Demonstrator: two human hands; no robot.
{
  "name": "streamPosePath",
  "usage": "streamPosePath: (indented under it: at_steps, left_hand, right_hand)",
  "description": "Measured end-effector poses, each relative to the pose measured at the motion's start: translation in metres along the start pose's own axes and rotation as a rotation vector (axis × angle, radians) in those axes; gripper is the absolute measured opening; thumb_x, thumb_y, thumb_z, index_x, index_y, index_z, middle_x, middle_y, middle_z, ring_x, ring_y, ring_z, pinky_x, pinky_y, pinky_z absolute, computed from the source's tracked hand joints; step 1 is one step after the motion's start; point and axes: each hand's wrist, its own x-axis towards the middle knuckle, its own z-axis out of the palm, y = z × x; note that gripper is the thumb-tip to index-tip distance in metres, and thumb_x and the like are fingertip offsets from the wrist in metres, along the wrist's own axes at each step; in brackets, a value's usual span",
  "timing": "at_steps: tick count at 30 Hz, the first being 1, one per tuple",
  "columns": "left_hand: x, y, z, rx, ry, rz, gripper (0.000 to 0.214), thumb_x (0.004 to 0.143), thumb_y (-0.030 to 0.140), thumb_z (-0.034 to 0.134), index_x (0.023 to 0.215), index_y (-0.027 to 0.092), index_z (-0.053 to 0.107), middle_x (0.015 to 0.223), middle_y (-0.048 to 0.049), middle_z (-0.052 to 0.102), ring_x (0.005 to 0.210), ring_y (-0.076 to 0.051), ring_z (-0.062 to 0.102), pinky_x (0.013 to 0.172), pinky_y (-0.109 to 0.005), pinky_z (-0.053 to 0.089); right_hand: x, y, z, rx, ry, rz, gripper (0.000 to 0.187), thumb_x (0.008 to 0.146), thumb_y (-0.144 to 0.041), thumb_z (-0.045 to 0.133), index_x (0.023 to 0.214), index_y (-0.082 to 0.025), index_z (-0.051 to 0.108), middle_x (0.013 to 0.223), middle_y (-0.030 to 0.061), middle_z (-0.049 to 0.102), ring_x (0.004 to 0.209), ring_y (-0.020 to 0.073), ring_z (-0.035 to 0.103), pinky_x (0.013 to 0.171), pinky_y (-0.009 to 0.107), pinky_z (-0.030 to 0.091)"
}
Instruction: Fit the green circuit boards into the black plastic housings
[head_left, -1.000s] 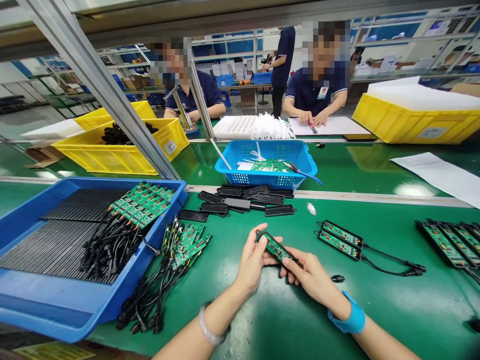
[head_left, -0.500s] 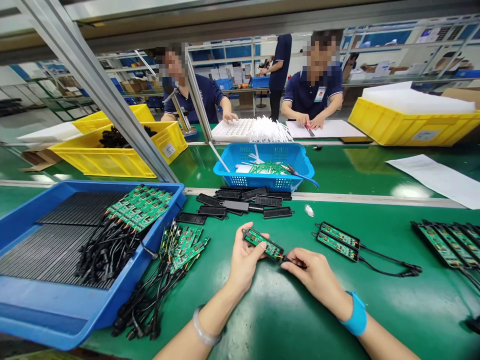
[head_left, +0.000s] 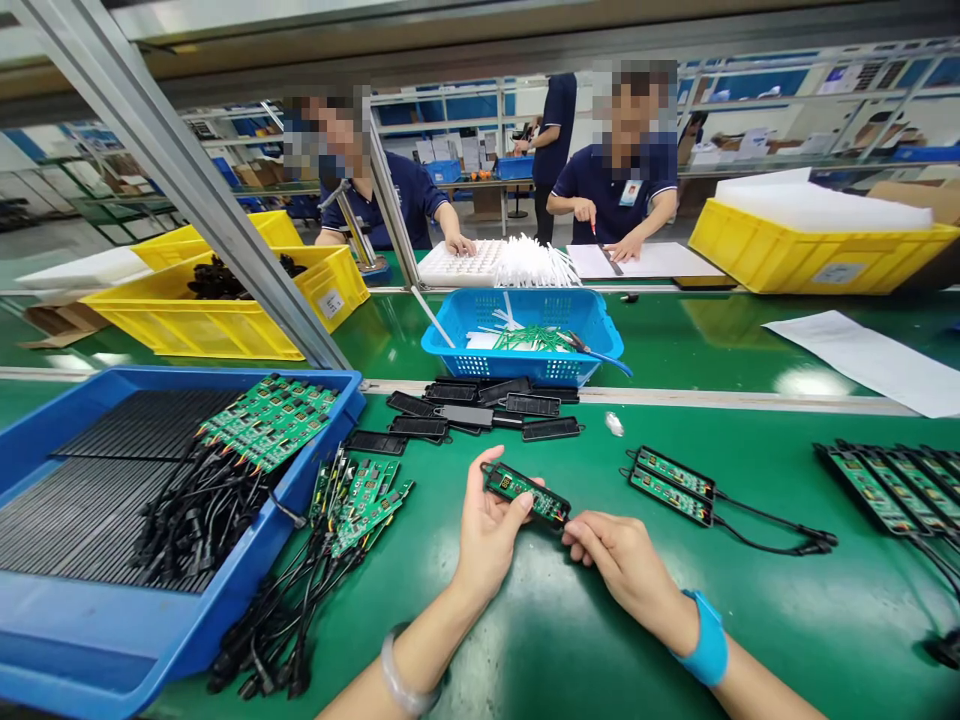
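My left hand (head_left: 491, 530) grips a black plastic case with a green circuit board (head_left: 527, 492) in it, thumb pressing on the board. At the case's near right end, my right hand (head_left: 611, 550) pinches the black cable, most of which its fingers hide. To the right lie two cased circuit boards (head_left: 671, 485) with black cables trailing rightward. Left of my hands, loose circuit boards with cables (head_left: 367, 505) lie in a pile on the green table (head_left: 540, 640). Several black case shells (head_left: 465, 415) are heaped beyond my hands.
A blue tray (head_left: 82, 640) with boards and black strips stands at left. A blue basket (head_left: 525, 370) holds white and green ties. More cased boards (head_left: 892, 490) lie at far right. Two people sit opposite; a metal post (head_left: 180, 190) slants across the left.
My right fingers have moved closer to the case end and closed on the cable there. Across the table, one person's hand has lifted along a ruler-like strip. The view has shifted slightly.
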Motion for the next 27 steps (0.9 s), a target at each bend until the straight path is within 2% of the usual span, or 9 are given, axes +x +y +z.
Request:
streamPosePath:
  at_steps: [5, 8, 10, 12, 14, 17, 20, 23, 27]
  left_hand:
    - [-0.001, 0.002, 0.0, -0.009, -0.01, -0.009, 0.066, 0.075, 0.027, 0.071, 0.127, 0.023, 0.03, 0.092, -0.0061, 0.069, 0.089, -0.021, 0.068, 0.077, -0.031, 0.052]
    - [-0.002, 0.001, 0.001, -0.015, -0.015, -0.01, 0.066, 0.076, 0.026, 0.07, 0.128, 0.023, 0.029, 0.093, -0.0064, 0.069, 0.087, -0.02, 0.067, 0.077, -0.032, 0.052]
    - [-0.004, 0.0, 0.001, -0.025, -0.005, -0.023, 0.065, 0.077, 0.026, 0.068, 0.128, 0.024, 0.028, 0.094, -0.0065, 0.068, 0.086, -0.019, 0.067, 0.076, -0.031, 0.053]
    - [-0.006, 0.0, 0.002, -0.05, 0.013, -0.045, 0.064, 0.079, 0.026, 0.067, 0.129, 0.025, 0.028, 0.095, -0.0065, 0.068, 0.086, -0.019, 0.067, 0.075, -0.031, 0.053]
    - [-0.007, -0.001, 0.003, -0.077, 0.029, -0.061, 0.063, 0.079, 0.026, 0.067, 0.129, 0.026, 0.027, 0.096, -0.0065, 0.068, 0.086, -0.019, 0.067, 0.075, -0.031, 0.053]
    - [-0.007, -0.001, 0.003, -0.09, 0.038, -0.051, 0.064, 0.078, 0.026, 0.068, 0.128, 0.025, 0.028, 0.095, -0.0064, 0.068, 0.084, -0.019, 0.067, 0.075, -0.031, 0.053]
    - [-0.006, -0.002, 0.003, -0.078, 0.026, -0.015, 0.064, 0.078, 0.025, 0.068, 0.127, 0.024, 0.029, 0.094, -0.0065, 0.069, 0.082, -0.017, 0.066, 0.076, -0.031, 0.053]
    - [-0.006, -0.003, 0.002, -0.06, 0.011, 0.01, 0.064, 0.079, 0.026, 0.067, 0.129, 0.024, 0.028, 0.095, -0.0071, 0.069, 0.082, -0.016, 0.065, 0.079, -0.032, 0.052]
    - [-0.007, -0.005, 0.001, -0.041, 0.006, 0.048, 0.063, 0.08, 0.026, 0.066, 0.129, 0.024, 0.027, 0.097, -0.0081, 0.069, 0.087, -0.018, 0.065, 0.084, -0.035, 0.05]
  right_hand:
    - [0.005, -0.003, -0.003, 0.07, -0.045, 0.052, 0.048, 0.096, -0.043, 0.035, 0.071, -0.016, 0.067, 0.057, 0.0015, 0.062, 0.052, 0.0127, 0.055, 0.053, 0.022, 0.042]
    - [0.005, -0.001, -0.003, 0.013, 0.008, 0.009, 0.037, 0.094, -0.039, 0.04, 0.098, -0.015, 0.069, 0.063, 0.0012, 0.064, 0.058, 0.014, 0.057, 0.057, 0.023, 0.044]
    - [0.004, 0.002, -0.001, 0.001, 0.074, -0.034, 0.04, 0.093, -0.036, 0.042, 0.123, -0.014, 0.058, 0.067, 0.0005, 0.064, 0.06, 0.0142, 0.058, 0.06, 0.023, 0.045]
    - [0.002, 0.004, 0.001, 0.007, 0.139, -0.08, 0.045, 0.093, -0.035, 0.044, 0.132, -0.013, 0.05, 0.068, 0.0001, 0.063, 0.06, 0.014, 0.057, 0.06, 0.023, 0.045]
    - [0.002, 0.004, 0.002, 0.015, 0.16, -0.088, 0.045, 0.092, -0.035, 0.044, 0.131, -0.013, 0.05, 0.067, -0.0006, 0.062, 0.059, 0.0137, 0.056, 0.06, 0.023, 0.045]
    - [0.003, -0.003, -0.001, 0.023, 0.072, -0.02, 0.038, 0.094, -0.036, 0.041, 0.123, -0.016, 0.056, 0.06, -0.0032, 0.058, 0.055, 0.0131, 0.053, 0.056, 0.022, 0.042]
    - [0.005, -0.011, -0.005, -0.013, -0.006, 0.013, 0.03, 0.096, -0.038, 0.036, 0.102, -0.019, 0.059, 0.062, -0.0033, 0.055, 0.057, 0.0136, 0.052, 0.056, 0.023, 0.039]
    - [0.005, -0.014, -0.005, -0.056, -0.001, -0.005, 0.026, 0.096, -0.036, 0.034, 0.085, -0.021, 0.052, 0.069, -0.0021, 0.055, 0.062, 0.0145, 0.052, 0.059, 0.024, 0.038]
    - [0.004, -0.011, 0.0, -0.033, 0.018, 0.004, 0.022, 0.097, -0.036, 0.033, 0.092, -0.022, 0.049, 0.073, -0.0017, 0.058, 0.066, 0.0154, 0.055, 0.062, 0.024, 0.039]
